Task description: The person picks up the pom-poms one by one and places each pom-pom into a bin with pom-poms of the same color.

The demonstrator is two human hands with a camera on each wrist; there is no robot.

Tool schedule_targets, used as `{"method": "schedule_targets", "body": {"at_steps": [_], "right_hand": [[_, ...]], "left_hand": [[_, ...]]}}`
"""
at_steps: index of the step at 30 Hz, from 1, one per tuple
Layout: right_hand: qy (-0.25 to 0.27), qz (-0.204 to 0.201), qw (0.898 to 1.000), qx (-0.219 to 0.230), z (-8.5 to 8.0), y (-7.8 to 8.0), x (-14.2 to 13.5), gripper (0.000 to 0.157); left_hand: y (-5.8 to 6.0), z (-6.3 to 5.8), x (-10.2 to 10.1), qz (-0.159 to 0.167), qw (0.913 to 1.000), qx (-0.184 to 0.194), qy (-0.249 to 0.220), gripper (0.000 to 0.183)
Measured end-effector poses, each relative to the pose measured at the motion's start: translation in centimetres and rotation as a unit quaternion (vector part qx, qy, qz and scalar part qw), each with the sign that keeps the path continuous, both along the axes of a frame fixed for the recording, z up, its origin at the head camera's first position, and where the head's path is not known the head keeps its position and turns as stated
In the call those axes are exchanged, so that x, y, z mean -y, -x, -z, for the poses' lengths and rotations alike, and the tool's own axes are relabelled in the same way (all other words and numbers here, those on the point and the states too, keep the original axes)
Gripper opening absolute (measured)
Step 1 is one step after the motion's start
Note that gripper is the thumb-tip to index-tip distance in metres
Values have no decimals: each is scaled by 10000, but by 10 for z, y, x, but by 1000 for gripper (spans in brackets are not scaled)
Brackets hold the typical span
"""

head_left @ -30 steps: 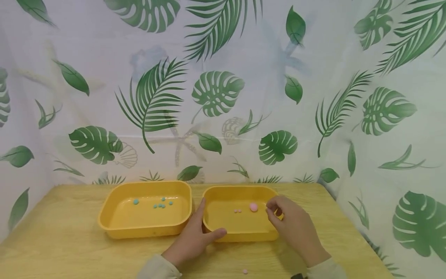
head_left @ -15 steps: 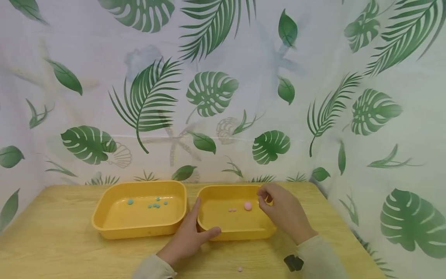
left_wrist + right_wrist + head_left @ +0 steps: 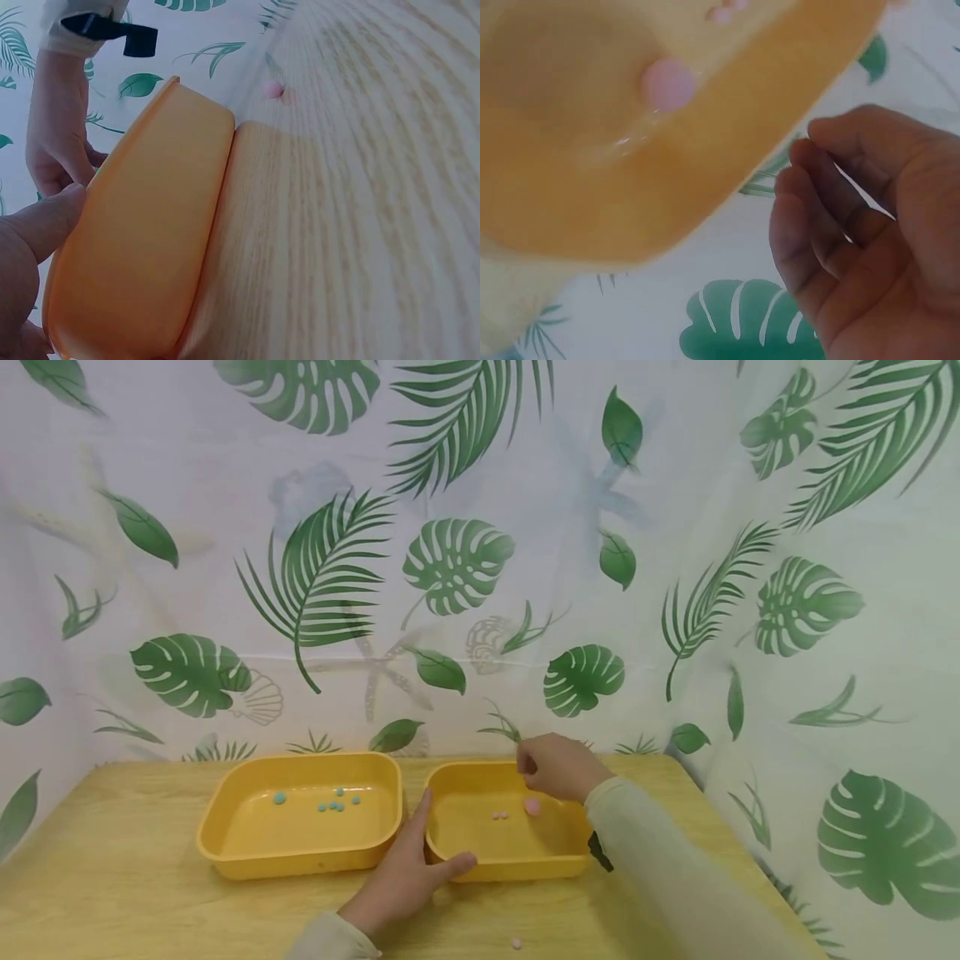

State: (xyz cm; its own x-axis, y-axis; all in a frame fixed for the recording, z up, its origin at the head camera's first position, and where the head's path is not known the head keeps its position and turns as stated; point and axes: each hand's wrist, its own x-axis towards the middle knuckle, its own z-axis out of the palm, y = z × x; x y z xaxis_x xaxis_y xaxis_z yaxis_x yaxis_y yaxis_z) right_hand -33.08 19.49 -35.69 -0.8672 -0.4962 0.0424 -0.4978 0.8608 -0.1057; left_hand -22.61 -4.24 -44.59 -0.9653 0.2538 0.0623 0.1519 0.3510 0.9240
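Note:
My left hand [image 3: 405, 872] rests at the near left corner of the right yellow tray [image 3: 517, 866]. Its straight index finger lies along the left wall, and its thumb [image 3: 56, 217] reaches over the front rim. Within that tray are a larger pink ball [image 3: 668, 85] and two tiny pink balls [image 3: 499, 816]. Over the back rim, to the rear of the larger ball, hovers my right hand [image 3: 558, 766]. Its fingers curve loosely with thumb and index tips close together, and nothing shows between them in the right wrist view.
Beside it on the left stands another yellow tray [image 3: 300, 862] with several small teal balls [image 3: 333, 806]. One small pink ball [image 3: 516, 943] lies on the wooden table [image 3: 135, 893] near the front. A leaf-print cloth [image 3: 480, 635] hangs behind the table.
My right hand has moved from the right side of the right tray leftward and back to its rear rim. The left hand stays at the tray's corner. The camera view has shifted slightly.

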Motion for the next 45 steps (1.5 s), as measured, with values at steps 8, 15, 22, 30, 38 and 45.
{"method": "schedule_targets", "body": {"at_steps": [8, 15, 22, 30, 38, 45], "right_hand": [[-1553, -434, 9863, 336, 27, 25, 23, 26], [-2423, -667, 9679, 28, 44, 36, 42, 28], [-2675, -718, 9609, -4, 52, 35, 46, 36], [-2802, -587, 9581, -46, 58, 35, 49, 32], [-2047, -766, 9743, 535, 42, 30, 41, 24], [-801, -642, 9930, 592, -8, 4, 31, 9]], "left_hand": [[-1, 0, 2, -41, 10000, 55, 71, 113], [0, -1, 5, -39, 9998, 166, 79, 112], [2, -1, 2, -99, 9998, 105, 125, 112], [2, 1, 3, -92, 9999, 67, 122, 112], [0, 0, 3, -86, 9998, 129, 146, 111], [0, 1, 2, -108, 9999, 31, 71, 113]]}}
